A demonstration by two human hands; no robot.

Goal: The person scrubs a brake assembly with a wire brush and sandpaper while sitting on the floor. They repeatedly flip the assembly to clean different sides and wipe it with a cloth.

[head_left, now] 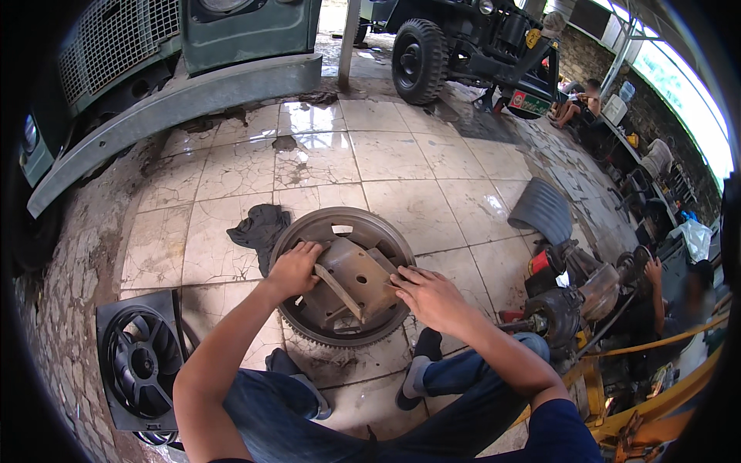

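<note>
A round brown metal flywheel [297,315] with a toothed rim lies on the tiles between my feet. On it rests a rusty metal bracket [347,266], a plate with raised edges and a round hole. My left hand [296,268] is closed over the bracket's left edge, its fingertips on the metal. At the opposite edge, my right hand [434,299] has its fingers stretched out, their tips touching the bracket; its thumb is mostly hidden. A dark crumpled cloth [258,230] lies just beyond the flywheel's left side.
To my left stands a black fan in a square frame [141,359]. A curved grey sheet [543,208] and a greasy axle assembly [563,309] lie right, where another person's hand [653,270] reaches in. Vehicles with a metal bumper [193,96] and tire [419,62] stand ahead.
</note>
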